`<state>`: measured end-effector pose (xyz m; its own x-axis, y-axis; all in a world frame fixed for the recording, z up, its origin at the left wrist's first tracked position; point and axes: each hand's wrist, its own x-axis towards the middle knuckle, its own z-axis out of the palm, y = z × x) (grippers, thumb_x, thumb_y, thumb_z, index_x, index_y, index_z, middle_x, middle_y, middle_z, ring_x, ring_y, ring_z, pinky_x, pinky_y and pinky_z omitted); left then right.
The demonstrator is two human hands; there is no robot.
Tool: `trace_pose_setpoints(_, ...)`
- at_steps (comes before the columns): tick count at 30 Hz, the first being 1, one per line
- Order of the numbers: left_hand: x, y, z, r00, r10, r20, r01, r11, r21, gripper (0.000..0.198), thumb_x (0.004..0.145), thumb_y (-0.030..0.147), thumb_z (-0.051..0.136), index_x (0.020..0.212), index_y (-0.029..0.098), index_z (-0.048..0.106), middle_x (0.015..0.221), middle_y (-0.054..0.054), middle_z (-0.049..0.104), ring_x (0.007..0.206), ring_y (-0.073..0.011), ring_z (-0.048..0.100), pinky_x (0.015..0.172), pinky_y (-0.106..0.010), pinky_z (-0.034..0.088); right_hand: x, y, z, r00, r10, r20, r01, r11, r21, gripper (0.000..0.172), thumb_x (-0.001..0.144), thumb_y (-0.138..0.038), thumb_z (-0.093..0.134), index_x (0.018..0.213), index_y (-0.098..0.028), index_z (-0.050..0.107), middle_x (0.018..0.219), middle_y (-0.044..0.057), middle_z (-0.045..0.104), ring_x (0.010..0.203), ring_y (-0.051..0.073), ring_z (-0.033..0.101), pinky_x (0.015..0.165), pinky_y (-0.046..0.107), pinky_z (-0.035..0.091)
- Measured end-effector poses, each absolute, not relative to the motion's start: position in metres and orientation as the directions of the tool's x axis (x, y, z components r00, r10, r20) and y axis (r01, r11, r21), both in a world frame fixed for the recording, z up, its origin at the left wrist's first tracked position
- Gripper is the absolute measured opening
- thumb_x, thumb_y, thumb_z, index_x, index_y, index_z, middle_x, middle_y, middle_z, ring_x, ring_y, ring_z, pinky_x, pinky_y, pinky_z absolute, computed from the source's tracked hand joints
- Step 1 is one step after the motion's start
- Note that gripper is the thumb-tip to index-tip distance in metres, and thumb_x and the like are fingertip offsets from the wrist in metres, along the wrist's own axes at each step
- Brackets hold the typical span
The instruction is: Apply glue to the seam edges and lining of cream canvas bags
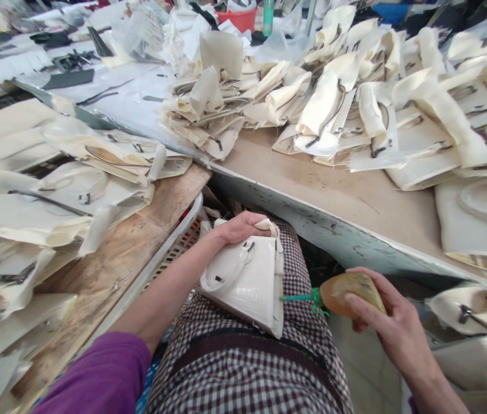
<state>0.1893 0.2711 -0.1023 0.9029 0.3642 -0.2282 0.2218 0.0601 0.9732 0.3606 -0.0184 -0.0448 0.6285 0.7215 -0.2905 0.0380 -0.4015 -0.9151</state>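
A small white handbag (247,282) with a crocodile-like texture and a curved handle rests on my lap, on a checked apron. My left hand (241,226) grips its top edge, fingers closed over a cream flap. My right hand (392,325) is closed round an amber, translucent bottle-like tool (346,290) with a green tip (307,298) pointed at the bag's right edge, very close to it.
Piles of cream bag parts (346,98) with dark hardware cover the workbench (355,195) ahead. More cream pieces (53,190) lie on a wooden board (140,241) at left, above a white plastic basket (174,244). Finished bags (476,345) sit at lower right.
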Motion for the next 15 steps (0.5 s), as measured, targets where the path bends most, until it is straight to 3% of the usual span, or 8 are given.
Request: trace_pose_setpoints(15, 0.189, 0.271, -0.103, 0.889, 0.377, -0.260, 0.248, 0.083, 0.965, 0.032, 0.070, 0.040, 0.082, 0.078, 0.012, 0.070, 0.075, -0.001, 0.065, 0.070, -0.0137, 0.059, 0.067, -0.026, 0.047, 0.362, -0.015, -0.056, 0.667, 0.699, -0.259, 0.026, -0.369, -0.929, 0.055, 0.076, -0.051, 0.085, 0.117, -0.019, 0.066, 0.080, 0.001, 0.069, 0.051, 0.019, 0.057, 0.047, 0.029, 0.055)
